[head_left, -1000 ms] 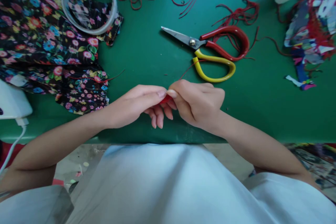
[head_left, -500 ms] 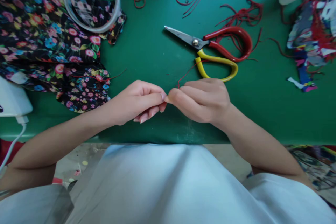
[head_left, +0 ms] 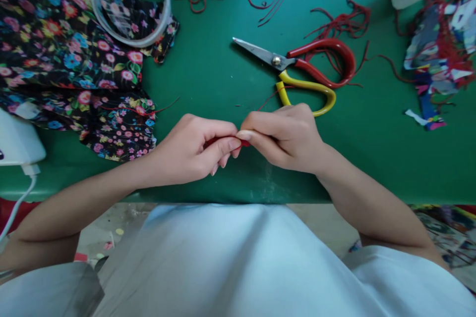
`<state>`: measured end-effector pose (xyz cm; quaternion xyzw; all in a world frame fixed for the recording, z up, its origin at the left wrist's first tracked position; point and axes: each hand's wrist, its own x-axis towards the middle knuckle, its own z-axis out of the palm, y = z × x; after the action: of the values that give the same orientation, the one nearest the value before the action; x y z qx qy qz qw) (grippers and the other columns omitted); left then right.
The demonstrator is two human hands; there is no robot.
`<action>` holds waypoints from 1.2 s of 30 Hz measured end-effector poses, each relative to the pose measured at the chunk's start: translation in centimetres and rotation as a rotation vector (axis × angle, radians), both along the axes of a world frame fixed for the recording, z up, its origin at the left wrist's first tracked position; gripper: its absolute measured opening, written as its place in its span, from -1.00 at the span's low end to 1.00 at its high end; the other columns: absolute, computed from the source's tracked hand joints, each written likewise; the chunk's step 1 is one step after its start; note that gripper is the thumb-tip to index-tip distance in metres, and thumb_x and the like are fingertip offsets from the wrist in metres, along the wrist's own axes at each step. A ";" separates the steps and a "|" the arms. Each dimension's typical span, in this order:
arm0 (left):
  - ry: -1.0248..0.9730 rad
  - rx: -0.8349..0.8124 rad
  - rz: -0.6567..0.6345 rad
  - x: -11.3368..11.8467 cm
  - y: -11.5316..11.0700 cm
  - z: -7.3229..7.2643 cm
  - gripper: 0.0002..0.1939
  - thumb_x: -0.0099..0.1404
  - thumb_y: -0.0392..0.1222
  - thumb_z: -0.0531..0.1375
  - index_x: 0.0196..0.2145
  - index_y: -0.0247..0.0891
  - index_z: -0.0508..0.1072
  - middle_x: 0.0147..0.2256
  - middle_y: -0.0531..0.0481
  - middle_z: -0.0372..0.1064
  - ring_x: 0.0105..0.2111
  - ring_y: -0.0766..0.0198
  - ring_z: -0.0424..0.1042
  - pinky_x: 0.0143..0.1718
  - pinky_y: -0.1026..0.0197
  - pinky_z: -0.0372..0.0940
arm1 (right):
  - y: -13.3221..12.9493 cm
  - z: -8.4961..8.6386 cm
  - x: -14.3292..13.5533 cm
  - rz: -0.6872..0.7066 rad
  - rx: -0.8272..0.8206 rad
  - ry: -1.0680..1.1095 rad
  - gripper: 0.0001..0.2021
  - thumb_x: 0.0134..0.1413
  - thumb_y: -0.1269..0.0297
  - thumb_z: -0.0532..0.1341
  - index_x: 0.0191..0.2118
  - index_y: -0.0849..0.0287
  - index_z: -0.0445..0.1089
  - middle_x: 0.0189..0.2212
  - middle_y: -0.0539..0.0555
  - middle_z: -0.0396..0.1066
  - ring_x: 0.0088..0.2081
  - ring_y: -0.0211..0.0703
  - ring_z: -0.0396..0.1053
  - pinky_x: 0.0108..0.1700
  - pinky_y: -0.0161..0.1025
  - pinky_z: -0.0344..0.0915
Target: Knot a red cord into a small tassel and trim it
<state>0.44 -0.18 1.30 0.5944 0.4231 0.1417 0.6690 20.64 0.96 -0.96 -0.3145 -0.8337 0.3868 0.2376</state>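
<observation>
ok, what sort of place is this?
Probably a sewing or craft workspace: floral fabric, scissors with one red and one yellow handle, and tangled red cords lie on a green tabletop.

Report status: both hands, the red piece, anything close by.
Left hand, right hand: both pinching, close together. Red piece: between them, mostly hidden. Scissors: just beyond right hand, apparently not blocking.

Dressed in a plain pale blue shirt (head_left: pixel 223 267), marked with 1 soft, darker crease down the near middle. Cut with 2 short, loose sleeves (head_left: pixel 412 277), near left and near right. Bare from the elbows to the left hand (head_left: pixel 204 148) and right hand (head_left: pixel 284 136).
</observation>
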 end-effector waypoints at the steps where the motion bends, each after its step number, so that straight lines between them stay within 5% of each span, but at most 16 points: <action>1: 0.008 0.080 0.004 0.0 -0.1 -0.1 -0.77 0.35 -0.30 0.11 -0.47 -0.29 0.43 -0.61 0.14 0.39 -0.70 0.51 0.29 -0.65 0.46 0.18 | 0.0 0.1 0.0 -0.010 -0.018 0.004 -0.63 0.41 0.19 -0.01 -0.44 0.13 0.33 -0.69 -0.13 0.18 -0.66 -0.43 0.04 -0.54 -0.37 0.03; 7: 0.028 0.534 0.005 -0.1 -0.2 -0.7 -0.74 0.39 -0.24 0.13 -0.47 -0.24 0.47 -0.55 0.12 0.49 -0.58 0.44 0.44 -0.46 0.41 0.31 | 0.0 0.6 0.0 -0.056 -0.067 0.017 -0.60 0.40 0.14 0.00 -0.47 0.16 0.29 -0.64 -0.09 0.25 -0.61 -0.44 0.14 -0.51 -0.38 0.06; 15: 0.151 1.015 -0.047 -0.3 -0.6 -1.5 -0.82 0.39 -0.30 0.13 -0.34 -0.19 0.50 -0.47 0.05 0.51 -0.45 0.36 0.50 -0.36 0.36 0.34 | -0.6 0.2 -0.1 -0.144 0.075 -0.041 -0.64 0.38 0.20 0.03 -0.47 0.16 0.30 -0.69 -0.10 0.15 -0.65 -0.41 0.05 -0.55 -0.37 0.03; 25: 0.339 1.120 -0.315 -0.9 0.6 -1.6 -0.71 0.45 -0.19 0.01 -0.25 -0.20 0.54 -0.47 -0.04 0.44 -0.53 0.29 0.44 -0.58 0.25 0.27 | -1.1 0.0 -0.7 -0.184 0.006 -0.003 -0.66 0.40 0.24 0.00 -0.42 0.18 0.30 -0.62 -0.09 0.26 -0.58 -0.40 0.18 -0.50 -0.38 0.07; 31: 0.325 1.338 -0.202 -1.0 0.0 -2.4 -0.80 0.42 -0.32 0.07 -0.19 -0.23 0.50 -0.41 -0.04 0.45 -0.46 0.26 0.48 -0.49 0.23 0.30 | -0.9 -0.1 -0.9 -0.208 -0.065 0.036 -0.61 0.41 0.22 0.01 -0.48 0.21 0.26 -0.65 -0.10 0.18 -0.60 -0.43 0.09 -0.48 -0.40 0.05; 36: 0.325 1.216 -0.082 -0.5 -0.8 -2.5 -0.82 0.44 -0.29 0.06 -0.25 -0.24 0.47 -0.48 0.04 0.38 -0.47 0.32 0.42 -0.43 0.26 0.28 | -1.3 -0.2 -1.3 -0.310 -0.052 0.008 -0.62 0.40 0.20 0.01 -0.46 0.20 0.29 -0.63 -0.10 0.21 -0.60 -0.43 0.11 -0.47 -0.40 0.06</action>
<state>-0.09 -1.01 -1.20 0.8981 0.3400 0.2392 0.1436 19.34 -0.38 -1.11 -0.4440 -0.7638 0.3682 0.2897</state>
